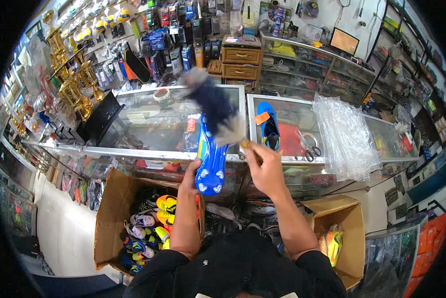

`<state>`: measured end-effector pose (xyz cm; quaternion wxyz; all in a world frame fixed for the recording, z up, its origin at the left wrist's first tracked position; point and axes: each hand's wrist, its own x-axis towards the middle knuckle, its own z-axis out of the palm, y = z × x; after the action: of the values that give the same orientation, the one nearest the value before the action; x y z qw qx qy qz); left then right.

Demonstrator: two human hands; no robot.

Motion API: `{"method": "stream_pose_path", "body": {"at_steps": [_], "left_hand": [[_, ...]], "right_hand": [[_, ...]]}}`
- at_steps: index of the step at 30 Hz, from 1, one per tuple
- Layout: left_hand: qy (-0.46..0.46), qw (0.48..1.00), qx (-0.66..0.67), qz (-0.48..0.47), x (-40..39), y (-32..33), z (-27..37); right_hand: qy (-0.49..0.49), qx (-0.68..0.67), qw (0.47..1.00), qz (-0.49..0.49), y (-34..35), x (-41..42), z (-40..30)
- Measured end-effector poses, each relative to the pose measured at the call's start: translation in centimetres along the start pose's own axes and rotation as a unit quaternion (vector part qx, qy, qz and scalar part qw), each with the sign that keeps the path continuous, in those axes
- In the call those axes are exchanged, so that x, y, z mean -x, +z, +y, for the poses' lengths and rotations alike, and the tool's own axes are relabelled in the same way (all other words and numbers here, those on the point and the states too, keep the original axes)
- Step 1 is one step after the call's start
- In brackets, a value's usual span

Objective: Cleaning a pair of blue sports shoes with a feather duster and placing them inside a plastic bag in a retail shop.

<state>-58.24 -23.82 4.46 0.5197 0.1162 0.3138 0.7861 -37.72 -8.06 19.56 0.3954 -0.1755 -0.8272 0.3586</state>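
My left hand (190,177) grips a blue football boot (212,164) by its side, with the studded sole turned towards me. In my right hand (264,169) is the wooden handle of a feather duster (212,102). Its dark and pale feathers are blurred and cover the upper end of the sole. To the right, a second blue boot (269,128) with an orange tag (262,118) lies on the glass counter (219,91). Beside that boot are scissors (312,152) with black handles.
Clear plastic bags (346,141) drape over the counter's right part. Gold trophies (77,91) stand at the left, and a tape roll (161,94) lies on the glass. Below, a cardboard box (109,219) holds several shoes; another box (347,238) holds a bagged yellow shoe (334,244).
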Motion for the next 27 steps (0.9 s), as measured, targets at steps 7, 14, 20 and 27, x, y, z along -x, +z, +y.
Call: {"method": "stream_pose_path", "body": {"at_steps": [7, 14, 20, 27], "left_hand": [[-0.043, 0.998, -0.042, 0.025, -1.4, 2.3, 0.1], [0.025, 0.994, -0.101, 0.013, -2.1, 5.1, 1.8], [0.097, 0.978, -0.185, -0.012, -3.7, 7.2, 2.2], [0.15, 0.909, -0.389, 0.008, -5.1, 6.5, 0.3]], "right_hand": [[0.022, 0.045, 0.999, 0.004, 2.0, -0.1, 0.4], [0.118, 0.022, 0.993, 0.014, 2.7, -0.4, 1.2], [0.114, -0.126, 0.984, 0.059, 5.2, 2.1, 3.5], [0.168, -0.229, 0.956, 0.073, 6.6, 2.0, 6.9]]}}
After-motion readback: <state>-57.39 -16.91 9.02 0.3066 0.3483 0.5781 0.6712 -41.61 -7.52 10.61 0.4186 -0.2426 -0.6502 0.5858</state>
